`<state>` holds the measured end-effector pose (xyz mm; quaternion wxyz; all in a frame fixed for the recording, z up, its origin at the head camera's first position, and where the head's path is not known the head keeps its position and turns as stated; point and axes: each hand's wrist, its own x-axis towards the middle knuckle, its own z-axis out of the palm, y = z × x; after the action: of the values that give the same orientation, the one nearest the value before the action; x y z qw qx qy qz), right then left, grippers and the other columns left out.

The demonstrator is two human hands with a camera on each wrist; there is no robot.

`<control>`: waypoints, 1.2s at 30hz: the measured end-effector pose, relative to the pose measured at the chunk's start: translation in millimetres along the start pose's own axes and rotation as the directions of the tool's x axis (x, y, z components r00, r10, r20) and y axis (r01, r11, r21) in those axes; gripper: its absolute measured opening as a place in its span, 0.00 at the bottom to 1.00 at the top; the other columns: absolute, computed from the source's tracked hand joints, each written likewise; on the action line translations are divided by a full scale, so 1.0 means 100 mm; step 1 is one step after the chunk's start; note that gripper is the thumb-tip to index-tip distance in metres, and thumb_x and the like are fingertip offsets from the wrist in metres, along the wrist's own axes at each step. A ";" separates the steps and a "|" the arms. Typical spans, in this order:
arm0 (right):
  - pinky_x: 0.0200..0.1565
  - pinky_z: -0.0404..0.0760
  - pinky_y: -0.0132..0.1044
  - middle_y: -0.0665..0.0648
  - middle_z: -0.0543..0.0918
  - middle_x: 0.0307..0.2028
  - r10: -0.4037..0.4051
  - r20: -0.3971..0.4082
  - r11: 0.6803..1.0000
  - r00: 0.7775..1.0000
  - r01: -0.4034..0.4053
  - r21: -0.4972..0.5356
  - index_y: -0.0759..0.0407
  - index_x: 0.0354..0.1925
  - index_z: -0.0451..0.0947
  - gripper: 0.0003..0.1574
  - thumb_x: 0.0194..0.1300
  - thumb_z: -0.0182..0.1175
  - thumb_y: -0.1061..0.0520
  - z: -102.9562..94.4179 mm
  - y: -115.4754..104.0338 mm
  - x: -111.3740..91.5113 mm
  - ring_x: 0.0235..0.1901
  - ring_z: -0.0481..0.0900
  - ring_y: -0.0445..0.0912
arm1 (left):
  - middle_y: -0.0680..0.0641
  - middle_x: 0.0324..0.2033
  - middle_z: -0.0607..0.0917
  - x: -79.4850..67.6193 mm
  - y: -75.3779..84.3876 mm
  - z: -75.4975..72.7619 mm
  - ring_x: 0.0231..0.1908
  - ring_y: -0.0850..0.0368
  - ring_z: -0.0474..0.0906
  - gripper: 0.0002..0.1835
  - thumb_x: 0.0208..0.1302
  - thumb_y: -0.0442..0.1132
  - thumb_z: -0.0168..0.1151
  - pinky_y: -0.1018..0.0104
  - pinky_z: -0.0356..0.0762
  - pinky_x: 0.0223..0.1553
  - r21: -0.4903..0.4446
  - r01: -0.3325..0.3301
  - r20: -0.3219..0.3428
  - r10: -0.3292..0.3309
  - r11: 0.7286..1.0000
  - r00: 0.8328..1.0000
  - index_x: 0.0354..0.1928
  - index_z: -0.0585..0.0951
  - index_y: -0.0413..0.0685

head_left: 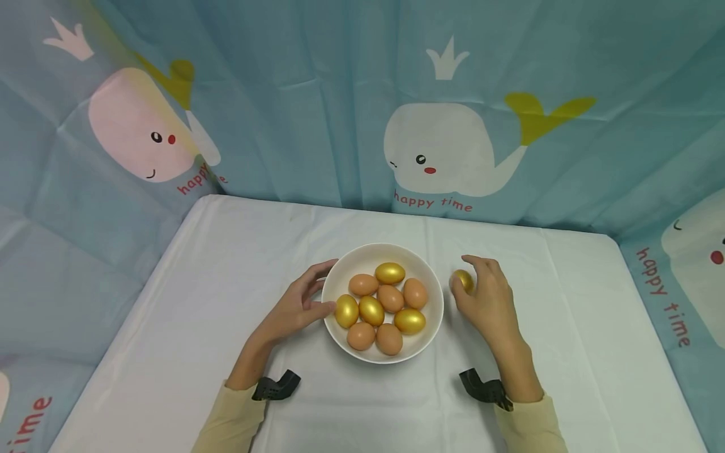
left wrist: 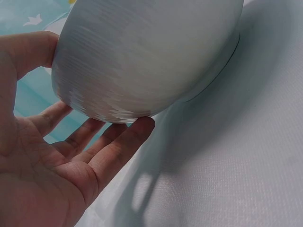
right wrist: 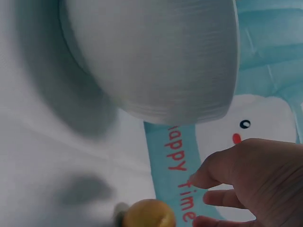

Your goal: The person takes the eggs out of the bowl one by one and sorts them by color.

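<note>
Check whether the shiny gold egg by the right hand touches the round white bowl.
Apart. Head view shows white tablecloth between the gold egg and the white bowl; right wrist view also shows a gap.

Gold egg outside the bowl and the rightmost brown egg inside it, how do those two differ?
Colour: the gold egg has a metallic shine; the brown egg is plain orange-brown.
Place: the gold egg is outside the white bowl, at the right hand; the brown egg lies inside, among other eggs.
Visibility: in the head view, the right hand partly hides the gold egg but not the brown egg.
Both look smooth and rounded.
</note>
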<state>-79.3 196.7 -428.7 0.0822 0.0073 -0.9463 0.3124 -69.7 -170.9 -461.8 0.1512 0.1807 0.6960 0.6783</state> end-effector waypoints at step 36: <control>0.51 0.90 0.50 0.58 0.82 0.57 -0.442 0.337 0.870 0.831 0.488 -0.062 0.58 0.63 0.82 0.26 0.69 0.69 0.53 -0.14 -0.86 0.36 0.53 0.83 0.52 | 0.39 0.78 0.65 -0.02 -0.03 -0.01 0.72 0.32 0.71 0.41 0.69 0.31 0.67 0.59 0.90 0.54 0.015 -0.005 -0.009 0.005 1.000 1.000 0.81 0.62 0.49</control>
<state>-106.6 137.3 -361.6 0.0058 0.2812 -0.9368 0.2081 -68.8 -172.6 -465.0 0.1450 0.1808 0.7014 0.6741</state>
